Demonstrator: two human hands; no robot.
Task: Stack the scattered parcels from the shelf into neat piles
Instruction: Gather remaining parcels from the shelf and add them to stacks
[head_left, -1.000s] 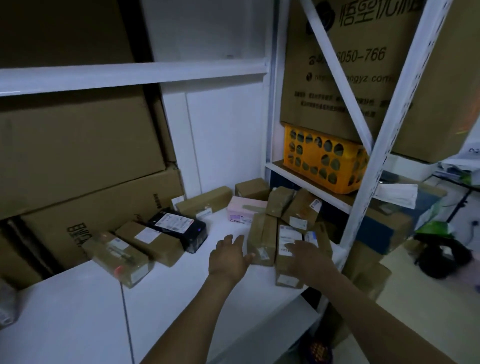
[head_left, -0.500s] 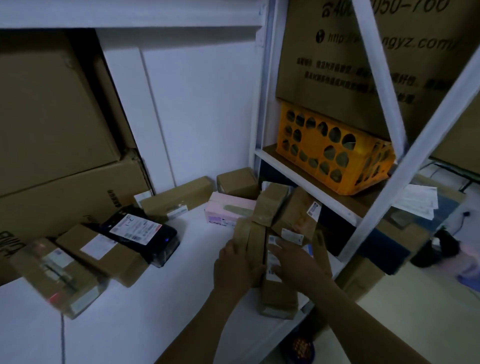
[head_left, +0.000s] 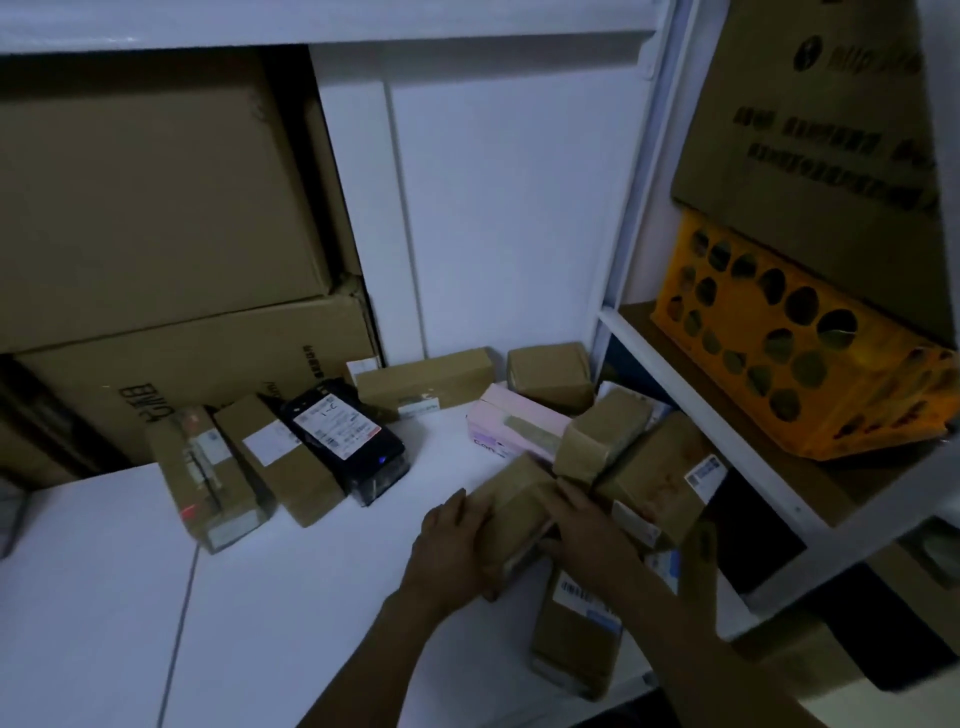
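Parcels (head_left: 655, 470): small brown boxes lie tumbled at the 2 o'clock corner of the white shelf (head_left: 291, 597), leaning on one another rather than stacked.
Held parcel (head_left: 511, 506): a brown box at mid-shelf, tilted, its far end against the heap. It appears to be coming out of the jumble to be squared up.
Left hand (head_left: 451, 545): fingers curl round the box's near-left end, taking its weight.
Right hand (head_left: 589, 530): fingers close over the box's right side, steadying it against the heap.
Labelled parcel (head_left: 576, 639): flat at 5 o'clock under the right forearm, near the front edge; a likely base for a pile.
Left row: brown boxes (head_left: 283, 460) and a black parcel (head_left: 345, 441) lie side by side at 10 o'clock, unstacked.
Pink box (head_left: 511, 423): at 12 o'clock, behind the held parcel, partly under the heap.
Surroundings: big cartons (head_left: 156, 208) at 10 o'clock; an orange basket (head_left: 779, 338) on the neighbouring rack at 2 o'clock.
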